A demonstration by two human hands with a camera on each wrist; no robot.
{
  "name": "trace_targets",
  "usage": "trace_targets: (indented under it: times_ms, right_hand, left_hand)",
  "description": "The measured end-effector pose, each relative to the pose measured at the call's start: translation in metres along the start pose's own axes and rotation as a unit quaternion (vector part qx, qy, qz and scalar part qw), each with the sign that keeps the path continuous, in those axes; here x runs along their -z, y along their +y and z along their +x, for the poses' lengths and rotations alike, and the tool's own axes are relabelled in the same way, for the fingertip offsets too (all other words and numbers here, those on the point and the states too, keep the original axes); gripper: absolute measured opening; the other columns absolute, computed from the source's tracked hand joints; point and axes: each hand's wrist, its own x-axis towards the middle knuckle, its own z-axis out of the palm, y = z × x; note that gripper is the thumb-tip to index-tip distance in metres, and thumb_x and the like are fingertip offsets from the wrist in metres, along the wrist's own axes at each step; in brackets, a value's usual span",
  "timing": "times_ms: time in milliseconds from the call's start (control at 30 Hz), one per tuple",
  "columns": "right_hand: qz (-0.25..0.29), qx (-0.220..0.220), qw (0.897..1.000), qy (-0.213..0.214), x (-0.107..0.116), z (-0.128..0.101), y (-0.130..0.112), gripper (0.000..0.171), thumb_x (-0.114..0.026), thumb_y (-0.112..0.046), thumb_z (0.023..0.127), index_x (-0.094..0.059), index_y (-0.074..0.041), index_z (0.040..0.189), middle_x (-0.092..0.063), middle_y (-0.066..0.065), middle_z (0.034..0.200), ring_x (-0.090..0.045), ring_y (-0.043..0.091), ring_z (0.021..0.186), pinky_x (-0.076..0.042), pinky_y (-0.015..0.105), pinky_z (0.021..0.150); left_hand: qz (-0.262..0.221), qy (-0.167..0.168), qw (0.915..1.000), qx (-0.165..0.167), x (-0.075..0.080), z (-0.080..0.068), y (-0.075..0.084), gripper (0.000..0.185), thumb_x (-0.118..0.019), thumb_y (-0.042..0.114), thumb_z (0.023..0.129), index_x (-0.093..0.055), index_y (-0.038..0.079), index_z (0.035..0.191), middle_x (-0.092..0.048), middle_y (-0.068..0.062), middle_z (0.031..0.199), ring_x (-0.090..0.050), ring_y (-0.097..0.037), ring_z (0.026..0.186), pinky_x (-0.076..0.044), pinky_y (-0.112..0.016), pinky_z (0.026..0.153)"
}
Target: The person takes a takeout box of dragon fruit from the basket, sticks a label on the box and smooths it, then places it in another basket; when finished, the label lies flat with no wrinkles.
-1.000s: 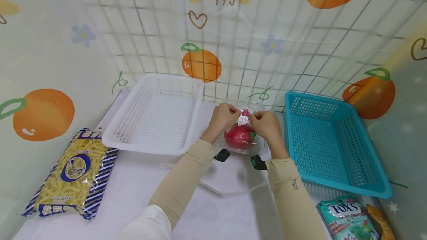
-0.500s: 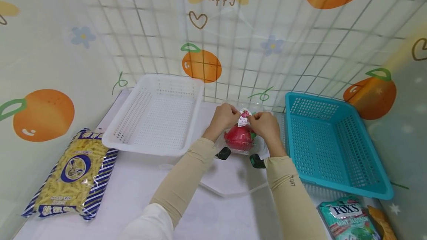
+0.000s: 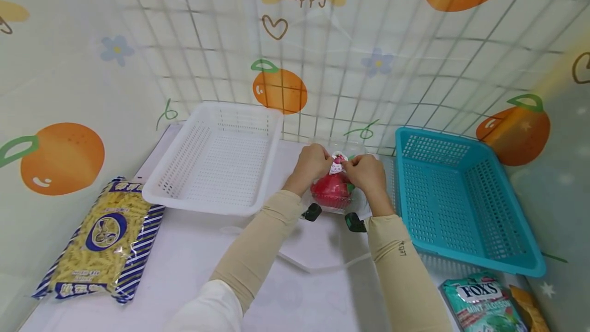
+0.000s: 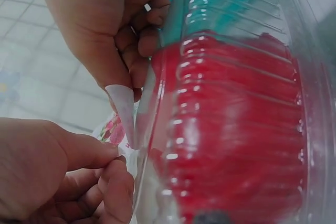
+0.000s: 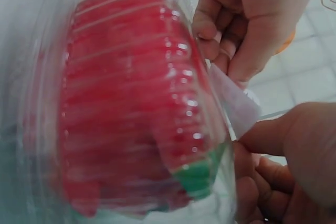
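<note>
A red dragon fruit (image 3: 331, 191), possibly a model, sits in a clear plastic clamshell box (image 5: 47, 93) near the back of the table. Above the fruit, my left hand (image 3: 313, 164) and right hand (image 3: 366, 173) meet at a small white label (image 3: 338, 162) with a pink fruit picture. Both hands pinch the label between thumb and fingers, one at each side. In the right wrist view the label (image 5: 236, 100) bends away from the lid's edge; whether part of it sticks to the plastic is hidden. The fruit's green tip (image 5: 197, 177) shows through the box.
To the left stands a white perforated basket (image 3: 221, 168), with a bag of spiral pasta (image 3: 103, 240) beside it. A teal basket (image 3: 461, 199) stands to the right. Below it lie a Fox's candy bag (image 3: 481, 304) and an orange-brown packet (image 3: 530, 309). A wire grid backs the table.
Both hands stay over the box with the label between them. The label has tilted, its lower end swinging slightly, and my left forearm has shifted a little to the right.
</note>
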Motion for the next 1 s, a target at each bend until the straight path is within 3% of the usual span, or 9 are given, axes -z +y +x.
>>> trace_targets:
  times_ms: [267,500,700,1000]
  right_hand:
    - [-0.001,-0.005,1.0,0.009,0.0,0.001,-0.001,0.035,-0.064,-0.038,0.097,-0.078,-0.005,0.098,-0.076,0.015,0.095,-0.065,0.03,0.09,-0.046,0.032,0.062]
    - [0.006,-0.016,1.0,0.016,0.001,0.001,-0.002,0.035,-0.067,-0.036,0.095,-0.07,-0.004,0.109,-0.074,0.018,0.11,-0.065,0.034,0.1,-0.054,0.042,0.075]
    - [0.024,-0.018,0.999,0.025,-0.001,0.0,-0.002,0.033,-0.07,-0.034,0.094,-0.065,-0.006,0.112,-0.074,0.017,0.11,-0.066,0.034,0.101,-0.054,0.042,0.075]
    - [0.012,0.0,1.0,0.026,-0.005,-0.001,0.0,0.026,-0.067,-0.03,0.097,-0.075,-0.01,0.111,-0.076,0.015,0.107,-0.066,0.03,0.093,-0.05,0.036,0.068]
  left_hand:
    - [0.019,0.016,0.9997,-0.006,-0.002,0.001,0.003,0.022,-0.063,0.022,0.099,-0.08,0.009,0.097,-0.078,-0.007,0.095,-0.069,-0.021,0.087,-0.057,-0.03,0.072]
    - [0.02,0.022,0.9995,-0.013,-0.005,0.001,0.002,0.019,-0.067,0.021,0.097,-0.078,0.007,0.102,-0.078,-0.008,0.101,-0.071,-0.024,0.096,-0.06,-0.034,0.081]
    - [0.008,0.027,0.9995,-0.014,-0.007,0.0,0.0,0.018,-0.069,0.019,0.096,-0.075,0.006,0.107,-0.077,-0.009,0.107,-0.069,-0.026,0.103,-0.059,-0.036,0.087]
    - [-0.02,0.024,0.9991,-0.028,-0.011,-0.001,-0.002,0.014,-0.068,0.016,0.096,-0.077,0.01,0.105,-0.076,-0.006,0.096,-0.067,-0.021,0.091,-0.057,-0.03,0.078]
